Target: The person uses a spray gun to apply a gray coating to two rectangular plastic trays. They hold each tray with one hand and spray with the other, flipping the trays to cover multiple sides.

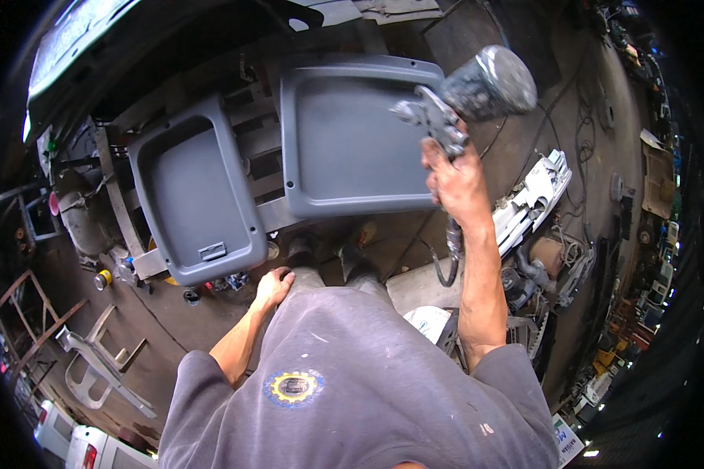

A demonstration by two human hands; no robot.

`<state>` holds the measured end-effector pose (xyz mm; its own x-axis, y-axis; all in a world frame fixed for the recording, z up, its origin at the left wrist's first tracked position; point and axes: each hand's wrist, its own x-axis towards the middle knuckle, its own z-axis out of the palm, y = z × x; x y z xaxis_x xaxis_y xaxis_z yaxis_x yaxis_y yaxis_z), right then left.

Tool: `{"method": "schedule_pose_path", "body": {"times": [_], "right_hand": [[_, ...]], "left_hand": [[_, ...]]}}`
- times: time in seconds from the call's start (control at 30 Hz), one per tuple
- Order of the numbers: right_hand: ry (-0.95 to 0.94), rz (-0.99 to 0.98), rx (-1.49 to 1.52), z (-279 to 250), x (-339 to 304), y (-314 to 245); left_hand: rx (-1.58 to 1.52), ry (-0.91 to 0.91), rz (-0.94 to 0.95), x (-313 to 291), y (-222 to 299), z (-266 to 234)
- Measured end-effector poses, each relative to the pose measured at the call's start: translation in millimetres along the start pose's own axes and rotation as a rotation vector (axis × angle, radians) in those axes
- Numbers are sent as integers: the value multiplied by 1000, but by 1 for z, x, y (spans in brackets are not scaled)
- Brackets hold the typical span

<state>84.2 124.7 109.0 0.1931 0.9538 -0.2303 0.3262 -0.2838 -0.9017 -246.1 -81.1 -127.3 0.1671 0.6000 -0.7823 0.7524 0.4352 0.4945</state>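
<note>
A spray gun (438,125) with a smeared cup (497,82) is being held by the right hand (455,178), its fingers being clamped around the handle. The gun is being held above the right side of a wide grey rimmed panel (360,141); a narrower grey rimmed panel (192,191) is being kept just left of it. The left hand (274,287) is being rested at the trouser leg (307,279), fingers curled close; whether anything is being gripped there cannot be told.

Uneven coating could be risked if the gun is being tilted or swung too near. The panel's rim could be scuffed if the air hose (453,238) is being dragged across it. Whether spray is being released cannot be seen.

Lettering is being carried by a gear-shaped shirt emblem (296,386), too small to be read, and, in larger print, by a white printed box (567,442) at lower right.
</note>
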Motion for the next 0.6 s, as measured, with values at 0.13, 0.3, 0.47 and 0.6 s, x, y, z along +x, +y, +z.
{"method": "schedule_pose_path", "body": {"times": [0.13,0.3,0.47,0.6], "right_hand": [[187,80,-87,-44,-23,20],[328,110,-249,-75,-43,35],[202,69,-270,-44,-61,36],[32,-103,-259,11,-73,31]], "left_hand": [[7,-47,-30,2,7,-8],[48,-72,-27,8,10,-10],[99,-64,38,12,19,-8],[119,-63,58,4,19,0]]}}
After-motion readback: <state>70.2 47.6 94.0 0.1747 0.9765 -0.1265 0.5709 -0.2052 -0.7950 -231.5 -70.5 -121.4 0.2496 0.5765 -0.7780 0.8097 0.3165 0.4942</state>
